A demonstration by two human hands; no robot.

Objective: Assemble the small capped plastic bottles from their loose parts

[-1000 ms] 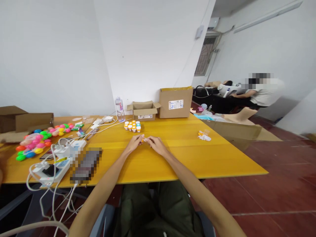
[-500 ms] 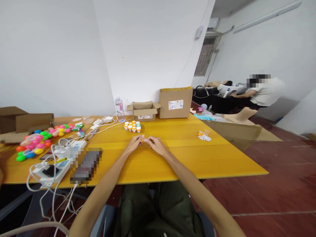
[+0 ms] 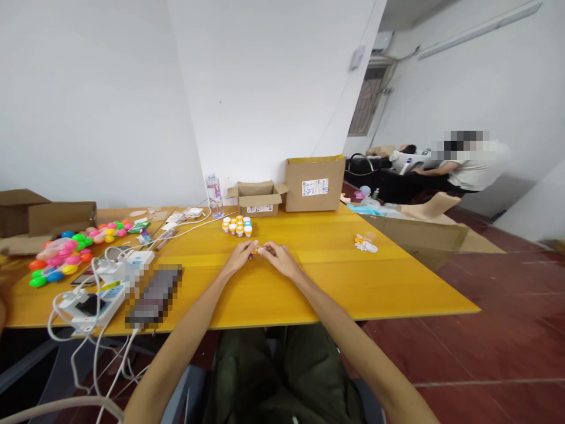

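My left hand (image 3: pixel 241 257) and my right hand (image 3: pixel 277 258) meet over the middle of the yellow table (image 3: pixel 353 288). Between their fingertips is a small orange piece (image 3: pixel 255 251), mostly hidden by the fingers, so its kind does not show. Both hands have their fingers closed around it. Just beyond the left hand stands a tight cluster of small white-and-orange round-topped items (image 3: pixel 237 226), one with a teal top. To the right lies a little pile of loose white and orange parts (image 3: pixel 365 243).
Behind the cluster are a water bottle (image 3: pixel 214 194), a small open carton (image 3: pixel 258 200) and a larger cardboard box (image 3: pixel 314 184). At left lie a power strip (image 3: pixel 112 294) with cables, a blurred-out phone (image 3: pixel 154 295) and colourful plastic balls (image 3: pixel 62 256). A person (image 3: pixel 477 165) sits at far right.
My hands stay in nearly the same place, with slight finger movement around the small orange piece. The seated person's head has shifted slightly.
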